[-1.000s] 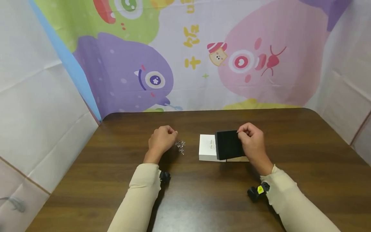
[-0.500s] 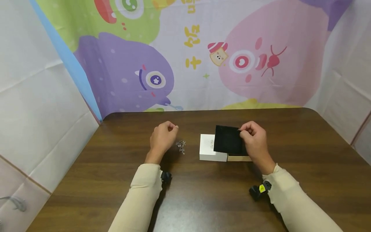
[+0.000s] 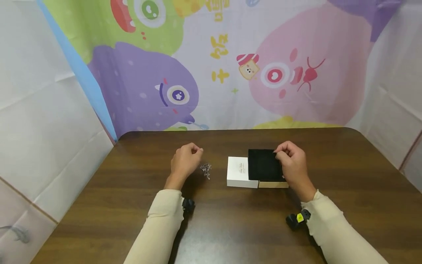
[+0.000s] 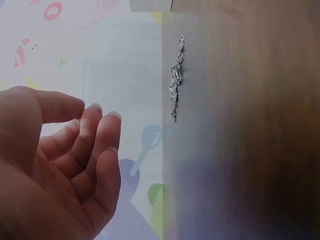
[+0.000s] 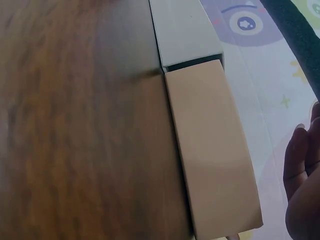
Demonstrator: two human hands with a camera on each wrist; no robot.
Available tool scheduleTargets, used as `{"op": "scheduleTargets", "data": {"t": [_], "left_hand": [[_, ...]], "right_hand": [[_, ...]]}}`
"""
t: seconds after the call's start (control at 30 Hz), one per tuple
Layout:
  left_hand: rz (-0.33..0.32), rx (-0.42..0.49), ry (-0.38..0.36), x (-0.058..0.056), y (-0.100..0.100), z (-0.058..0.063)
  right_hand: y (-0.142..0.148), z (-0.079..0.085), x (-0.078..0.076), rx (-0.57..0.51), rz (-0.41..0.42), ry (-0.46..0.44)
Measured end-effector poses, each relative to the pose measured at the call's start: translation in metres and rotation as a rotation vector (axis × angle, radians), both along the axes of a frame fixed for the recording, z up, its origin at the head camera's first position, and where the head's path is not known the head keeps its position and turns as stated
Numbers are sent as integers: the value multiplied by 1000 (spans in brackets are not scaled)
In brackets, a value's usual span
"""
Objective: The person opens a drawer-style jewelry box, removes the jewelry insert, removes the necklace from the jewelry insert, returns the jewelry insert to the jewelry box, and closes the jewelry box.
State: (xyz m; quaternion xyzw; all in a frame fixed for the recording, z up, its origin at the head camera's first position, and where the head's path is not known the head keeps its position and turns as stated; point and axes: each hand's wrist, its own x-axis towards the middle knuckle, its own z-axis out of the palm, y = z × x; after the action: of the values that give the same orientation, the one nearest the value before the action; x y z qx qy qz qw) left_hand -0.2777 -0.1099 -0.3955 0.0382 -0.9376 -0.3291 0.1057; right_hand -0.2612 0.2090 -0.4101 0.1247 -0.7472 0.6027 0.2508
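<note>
My right hand pinches a square black velvety pad by its upper right edge. The pad hangs over a white sliding box whose tan drawer is pulled out to the right; the drawer's inside is hidden. In the right wrist view, the drawer's tan side fills the middle and the pad shows as a dark strip. Left of the box, a small silvery piece of jewellery lies on the table. Beside it my left hand hovers, fingers loosely bent and holding nothing.
The brown wooden table ends at the back against a cartoon-printed cloth. Pale panels stand along both sides. A small black camera sits at each wrist.
The right hand has turned the black pad from a tilt to nearly square with the box and shifted it slightly right. The left hand has stayed almost still; the head view has tipped up slightly.
</note>
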Motion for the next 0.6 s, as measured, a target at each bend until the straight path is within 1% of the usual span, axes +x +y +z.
{"op": "scheduleTargets", "data": {"t": [0.13, 0.2, 0.27, 0.37, 0.6], "left_hand": [[-53, 31, -68, 1, 1, -2], [-87, 37, -104, 2, 3, -3], [-112, 24, -123, 3, 4, -4], [-127, 6, -128, 4, 7, -4], [-133, 17, -114, 3, 10, 0]], "right_hand": [[1, -2, 1, 15, -7, -17], [1, -2, 0, 14, -26, -20], [2, -1, 0, 16, -49, -12], [5, -2, -3, 21, -87, 11], [14, 0, -7, 49, -145, 54]]}}
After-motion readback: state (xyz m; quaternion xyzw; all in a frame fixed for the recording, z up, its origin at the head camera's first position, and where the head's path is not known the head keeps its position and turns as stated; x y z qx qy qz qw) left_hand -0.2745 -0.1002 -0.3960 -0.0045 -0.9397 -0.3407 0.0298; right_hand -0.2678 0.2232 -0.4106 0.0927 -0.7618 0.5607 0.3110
